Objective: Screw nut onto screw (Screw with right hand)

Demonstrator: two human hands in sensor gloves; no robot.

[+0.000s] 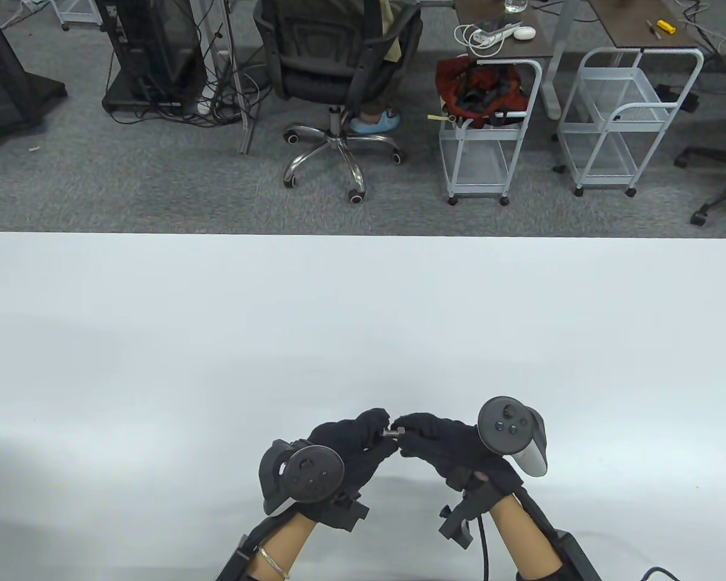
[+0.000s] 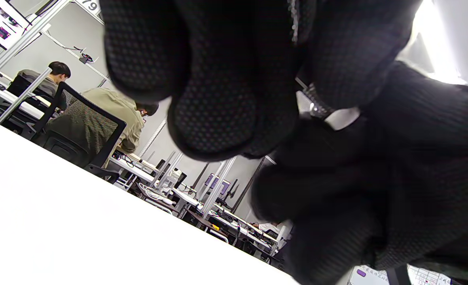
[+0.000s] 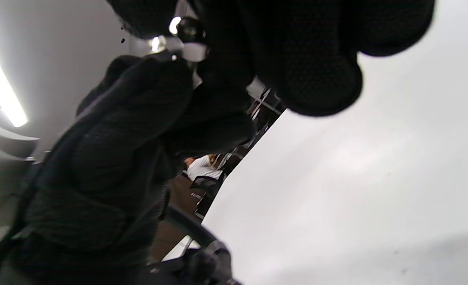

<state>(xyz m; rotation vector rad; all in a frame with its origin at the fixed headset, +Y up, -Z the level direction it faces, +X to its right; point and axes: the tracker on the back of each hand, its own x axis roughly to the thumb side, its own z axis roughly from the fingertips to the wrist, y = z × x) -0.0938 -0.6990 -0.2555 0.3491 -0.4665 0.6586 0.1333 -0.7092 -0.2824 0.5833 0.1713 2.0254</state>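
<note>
A small metal screw [image 1: 389,433] lies level between my two gloved hands, above the white table [image 1: 363,339] near its front edge. My left hand [image 1: 369,431] pinches the screw's left end. My right hand [image 1: 406,431] pinches the nut [image 1: 400,431] at the screw's right end. In the left wrist view a bit of threaded metal [image 2: 316,107] shows between dark fingertips. In the right wrist view shiny metal [image 3: 158,42] shows at the top between the fingers. The rest of both parts is hidden by the gloves.
Beyond the table's far edge stand an office chair [image 1: 339,66] and two white wire carts [image 1: 490,139], on grey carpet. A cable runs from my right wrist off the bottom edge [image 1: 483,544].
</note>
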